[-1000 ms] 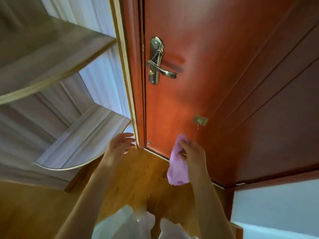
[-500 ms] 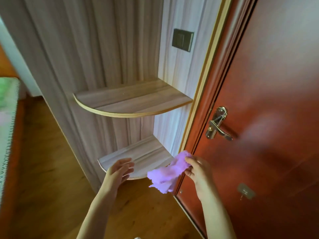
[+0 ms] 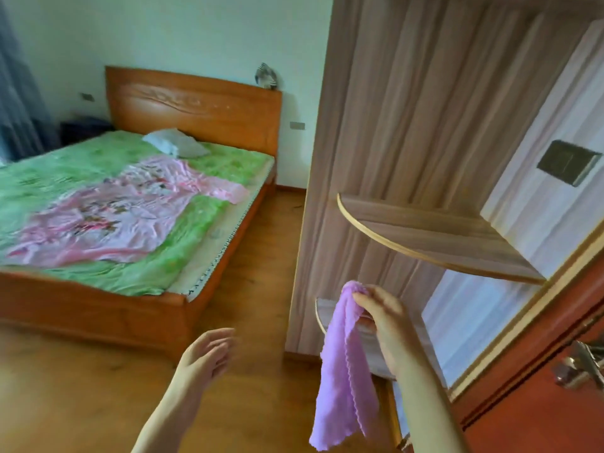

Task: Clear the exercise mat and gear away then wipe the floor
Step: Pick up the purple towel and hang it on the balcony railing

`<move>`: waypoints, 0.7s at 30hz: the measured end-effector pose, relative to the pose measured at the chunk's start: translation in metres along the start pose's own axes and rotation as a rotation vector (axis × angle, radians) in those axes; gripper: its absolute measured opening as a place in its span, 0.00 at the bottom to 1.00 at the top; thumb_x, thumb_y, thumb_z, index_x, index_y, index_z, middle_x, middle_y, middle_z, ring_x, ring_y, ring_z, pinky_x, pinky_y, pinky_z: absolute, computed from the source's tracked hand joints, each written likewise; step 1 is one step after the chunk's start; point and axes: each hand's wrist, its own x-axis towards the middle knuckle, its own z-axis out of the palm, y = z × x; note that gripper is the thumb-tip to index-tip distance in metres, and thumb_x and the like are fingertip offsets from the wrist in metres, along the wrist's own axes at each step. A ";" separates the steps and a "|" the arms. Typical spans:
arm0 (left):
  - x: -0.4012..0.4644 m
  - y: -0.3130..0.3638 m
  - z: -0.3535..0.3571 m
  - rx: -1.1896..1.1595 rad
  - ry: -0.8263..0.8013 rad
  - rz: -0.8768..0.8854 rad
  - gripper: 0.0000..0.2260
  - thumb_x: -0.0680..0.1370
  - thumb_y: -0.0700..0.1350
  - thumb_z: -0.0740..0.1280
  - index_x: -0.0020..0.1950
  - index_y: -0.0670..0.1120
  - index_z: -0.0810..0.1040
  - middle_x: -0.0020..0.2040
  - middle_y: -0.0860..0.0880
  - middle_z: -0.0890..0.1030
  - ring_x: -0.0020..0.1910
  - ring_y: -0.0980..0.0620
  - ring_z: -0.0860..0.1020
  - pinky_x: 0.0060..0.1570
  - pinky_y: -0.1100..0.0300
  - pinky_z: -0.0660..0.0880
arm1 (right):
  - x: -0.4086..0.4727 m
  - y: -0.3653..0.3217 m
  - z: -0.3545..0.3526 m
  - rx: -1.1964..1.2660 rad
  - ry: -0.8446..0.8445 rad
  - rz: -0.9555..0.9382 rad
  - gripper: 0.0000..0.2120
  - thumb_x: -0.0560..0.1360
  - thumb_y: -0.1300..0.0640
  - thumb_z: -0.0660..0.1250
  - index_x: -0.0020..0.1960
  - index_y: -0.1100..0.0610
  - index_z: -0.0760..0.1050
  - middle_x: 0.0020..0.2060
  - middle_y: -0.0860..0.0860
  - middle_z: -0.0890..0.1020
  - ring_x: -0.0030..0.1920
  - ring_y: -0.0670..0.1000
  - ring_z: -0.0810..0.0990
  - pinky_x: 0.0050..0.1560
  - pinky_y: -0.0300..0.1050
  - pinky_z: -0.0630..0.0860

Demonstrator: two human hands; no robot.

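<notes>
My fingers [image 3: 361, 300] of the right hand [image 3: 384, 325] pinch the top fold of a purple cloth [image 3: 344, 371], thumb and fingertips curled round it; the rest of the cloth hangs free below the grip, touching nothing. My left hand [image 3: 204, 353] is held out beside it, fingers loosely extended, holding nothing.

Taking the wooden cabinet [image 3: 408, 125] as landmark: the cloth hangs in front of its lower corner shelf [image 3: 322, 310], below the upper corner shelf [image 3: 425, 237]. The red door [image 3: 539, 403] with its metal handle [image 3: 578, 367] stands to the cabinet's right. The bed [image 3: 130, 207], with green sheet and pink cover, lies to the cabinet's left. Bare wooden floor [image 3: 81, 387] runs between bed and cabinet.

Findings on progress: no exercise mat or gear shows on the visible floor, so I judge the clearing stage likely complete, though the floor behind me and past the bed is out of view. The cloth is in hand but off the floor, so wiping is not under way. Whether the cloth is damp cannot be told. Outstanding: bring the cloth down and wipe the boards.
</notes>
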 end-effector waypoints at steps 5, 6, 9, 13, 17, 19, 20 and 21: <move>-0.036 0.014 -0.073 -0.030 0.164 0.065 0.10 0.80 0.35 0.59 0.53 0.43 0.78 0.49 0.44 0.83 0.48 0.47 0.80 0.48 0.58 0.75 | -0.002 -0.001 0.077 -0.190 -0.337 -0.153 0.06 0.74 0.62 0.68 0.43 0.53 0.82 0.38 0.49 0.83 0.43 0.47 0.80 0.48 0.42 0.76; -0.041 0.017 -0.087 -0.031 0.193 0.078 0.09 0.79 0.35 0.59 0.54 0.43 0.78 0.49 0.43 0.83 0.48 0.47 0.80 0.47 0.60 0.76 | -0.003 -0.003 0.095 -0.246 -0.397 -0.206 0.07 0.74 0.62 0.68 0.43 0.51 0.82 0.38 0.46 0.83 0.42 0.44 0.80 0.45 0.38 0.76; -0.050 0.025 -0.128 -0.062 0.277 0.103 0.09 0.79 0.34 0.59 0.56 0.40 0.77 0.49 0.42 0.82 0.45 0.49 0.79 0.40 0.68 0.77 | -0.005 -0.011 0.154 -0.354 -0.505 -0.319 0.10 0.73 0.62 0.69 0.43 0.47 0.81 0.36 0.41 0.83 0.37 0.38 0.78 0.40 0.32 0.74; -0.055 0.036 -0.190 -0.094 0.357 0.130 0.09 0.78 0.35 0.63 0.56 0.39 0.77 0.51 0.42 0.82 0.44 0.50 0.79 0.37 0.71 0.76 | -0.003 -0.016 0.236 -0.365 -0.650 -0.351 0.06 0.72 0.61 0.71 0.43 0.51 0.82 0.36 0.45 0.84 0.37 0.40 0.79 0.40 0.34 0.75; -0.054 0.054 -0.261 -0.115 0.461 0.158 0.11 0.72 0.42 0.68 0.54 0.43 0.78 0.47 0.45 0.84 0.45 0.52 0.81 0.39 0.67 0.75 | -0.001 -0.018 0.324 -0.329 -0.744 -0.367 0.12 0.72 0.64 0.70 0.41 0.47 0.81 0.33 0.41 0.83 0.35 0.37 0.78 0.38 0.32 0.74; -0.050 0.062 -0.297 -0.132 0.526 0.173 0.06 0.76 0.42 0.66 0.52 0.44 0.78 0.46 0.46 0.84 0.46 0.50 0.80 0.41 0.66 0.75 | -0.001 -0.016 0.370 -0.317 -0.798 -0.359 0.11 0.72 0.64 0.70 0.41 0.48 0.81 0.32 0.41 0.83 0.34 0.38 0.78 0.37 0.32 0.73; -0.047 0.067 -0.314 -0.145 0.555 0.181 0.06 0.79 0.42 0.63 0.52 0.44 0.78 0.47 0.46 0.83 0.47 0.50 0.80 0.42 0.64 0.74 | 0.000 -0.014 0.393 -0.309 -0.824 -0.355 0.10 0.72 0.63 0.70 0.41 0.48 0.81 0.31 0.41 0.82 0.34 0.38 0.78 0.37 0.33 0.73; -0.044 0.072 -0.329 -0.163 0.580 0.183 0.08 0.80 0.42 0.59 0.51 0.44 0.78 0.47 0.46 0.83 0.47 0.49 0.80 0.44 0.61 0.74 | 0.001 -0.013 0.411 -0.303 -0.841 -0.352 0.10 0.72 0.63 0.70 0.40 0.47 0.81 0.31 0.41 0.82 0.35 0.39 0.78 0.37 0.33 0.74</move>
